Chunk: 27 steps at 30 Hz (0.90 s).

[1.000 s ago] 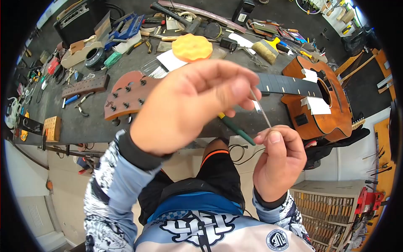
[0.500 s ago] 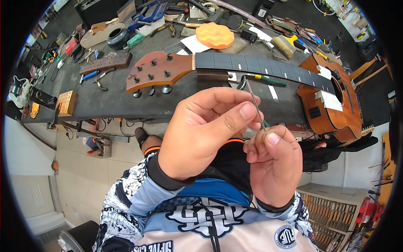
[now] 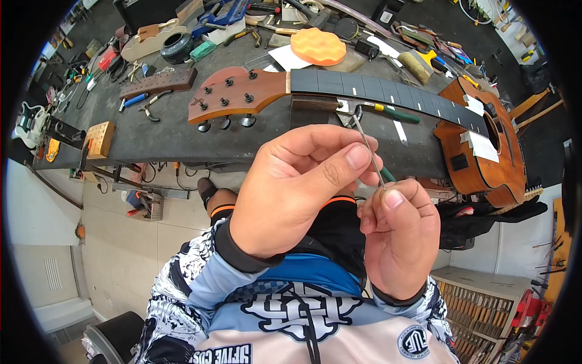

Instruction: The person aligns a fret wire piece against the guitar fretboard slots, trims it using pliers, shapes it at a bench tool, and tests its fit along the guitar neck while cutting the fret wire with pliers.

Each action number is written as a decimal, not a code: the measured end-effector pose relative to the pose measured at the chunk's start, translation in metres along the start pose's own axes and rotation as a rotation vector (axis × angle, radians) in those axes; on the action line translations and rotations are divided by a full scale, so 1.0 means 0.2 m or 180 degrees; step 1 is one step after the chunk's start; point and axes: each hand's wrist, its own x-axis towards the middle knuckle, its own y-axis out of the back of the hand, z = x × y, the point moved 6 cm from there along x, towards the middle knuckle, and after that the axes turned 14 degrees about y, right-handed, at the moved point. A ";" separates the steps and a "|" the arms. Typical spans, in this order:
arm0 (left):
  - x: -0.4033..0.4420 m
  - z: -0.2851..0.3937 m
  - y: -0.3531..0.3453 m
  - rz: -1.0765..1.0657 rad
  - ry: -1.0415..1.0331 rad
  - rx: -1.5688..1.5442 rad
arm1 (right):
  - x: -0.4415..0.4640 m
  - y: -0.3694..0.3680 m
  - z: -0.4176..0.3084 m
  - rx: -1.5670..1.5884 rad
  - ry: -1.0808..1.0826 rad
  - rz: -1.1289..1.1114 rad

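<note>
A thin strip of fret wire (image 3: 365, 137) slants between my two hands, in front of the bench. Its upper part is pinched between thumb and fingers of my left hand (image 3: 291, 191). Lower down, my right hand (image 3: 403, 227) grips the bottom end between thumb and curled forefinger. Beyond them lies an acoustic guitar, its dark fretboard (image 3: 379, 91) facing up. The headstock (image 3: 233, 97) with tuning posts points left, and the orange-brown body (image 3: 494, 164) rests at the right with white paper taped near the soundhole.
Under the neck sits a dark support block (image 3: 312, 104), with a green-handled tool (image 3: 397, 114) close by. Behind are an orange sponge pad (image 3: 318, 47), a brush (image 3: 418, 65) and many hand tools. Pliers (image 3: 151, 109) and a drilled wooden block (image 3: 100, 141) lie left.
My view has shifted a little, so the bench and guitar appear slightly further right. Both hands keep their pinch on the fret wire, almost unmoved.
</note>
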 end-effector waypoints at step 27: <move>-0.16 0.01 0.23 0.0312 -0.0050 -0.0482 | 0.42 0.27 0.29 -0.5654 0.2130 -0.2095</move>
